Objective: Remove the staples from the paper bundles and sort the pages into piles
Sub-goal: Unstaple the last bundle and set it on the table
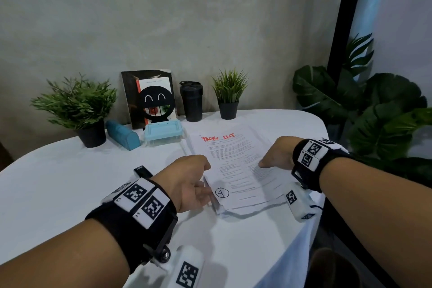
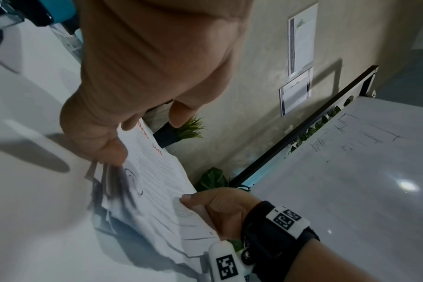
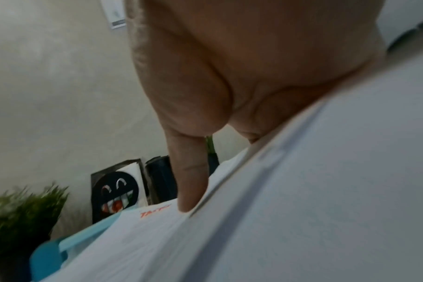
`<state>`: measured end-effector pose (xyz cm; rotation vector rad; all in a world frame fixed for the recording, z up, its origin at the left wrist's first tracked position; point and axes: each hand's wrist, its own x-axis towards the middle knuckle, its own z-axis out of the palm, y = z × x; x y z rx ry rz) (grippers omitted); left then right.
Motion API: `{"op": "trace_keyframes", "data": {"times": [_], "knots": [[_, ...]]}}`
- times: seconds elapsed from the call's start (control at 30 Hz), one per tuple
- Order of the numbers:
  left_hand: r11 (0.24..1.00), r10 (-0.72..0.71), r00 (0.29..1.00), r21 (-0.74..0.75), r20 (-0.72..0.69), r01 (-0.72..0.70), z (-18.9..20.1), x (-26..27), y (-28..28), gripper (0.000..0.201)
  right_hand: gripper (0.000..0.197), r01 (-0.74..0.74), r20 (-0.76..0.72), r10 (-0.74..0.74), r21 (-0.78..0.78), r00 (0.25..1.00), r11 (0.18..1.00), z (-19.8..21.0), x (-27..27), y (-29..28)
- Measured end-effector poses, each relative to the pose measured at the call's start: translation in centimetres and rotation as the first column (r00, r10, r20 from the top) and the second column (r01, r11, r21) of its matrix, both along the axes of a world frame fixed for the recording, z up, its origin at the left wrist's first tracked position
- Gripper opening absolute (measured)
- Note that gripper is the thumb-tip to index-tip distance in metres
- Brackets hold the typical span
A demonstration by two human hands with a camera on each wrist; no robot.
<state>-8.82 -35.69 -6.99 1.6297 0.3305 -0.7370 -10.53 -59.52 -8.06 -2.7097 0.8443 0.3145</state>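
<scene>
A paper bundle with a red heading and a circled 4 lies on the white table; its near corners are crumpled. My left hand is at the bundle's left edge. Its fingers are curled round a thin grey metal tool, whose tip is near the bottom-left corner. In the left wrist view the tool is blurred against the paper bundle. My right hand pinches the right edge, thumb on top of the paper bundle and fingers under it. No staple is visible.
Along the back wall stand two potted plants, a book with a smiling face, a black tumbler, a blue case and a light blue box. The table edge drops off by my right wrist.
</scene>
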Motion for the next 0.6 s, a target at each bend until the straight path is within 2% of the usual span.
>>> {"op": "trace_keyframes", "data": {"times": [0.17,0.23,0.33,0.4,0.53,0.6], "knots": [[1.000,-0.028,0.999,-0.009,-0.020,0.028,-0.3,0.2,0.6,0.006,0.060,0.055,0.044,-0.059,0.096,0.997,0.994,-0.7,0.8,-0.9],[0.999,-0.033,0.999,-0.003,-0.019,0.033,-0.3,0.0,0.6,0.007,0.052,0.071,0.072,-0.080,0.123,0.994,0.990,-0.5,1.0,-0.7],[0.999,-0.038,0.999,-0.004,0.005,0.038,-0.4,-0.1,0.5,0.009,0.030,0.068,0.069,-0.080,0.168,0.994,0.983,-0.3,1.4,-0.9],[0.999,-0.053,0.998,-0.006,0.015,0.053,-0.4,-0.2,0.6,0.012,0.029,0.071,0.067,-0.086,0.202,0.994,0.977,-0.7,1.6,-1.3],[0.995,-0.096,0.994,0.031,0.044,0.095,0.5,-0.9,0.9,0.006,0.039,0.068,0.215,-0.154,0.361,0.964,0.930,-0.9,1.9,-2.1],[0.987,-0.145,0.973,0.091,0.179,0.130,1.3,-1.3,1.2,0.013,0.032,0.035,0.339,-0.184,0.400,0.923,0.916,0.6,1.0,-1.5]]}}
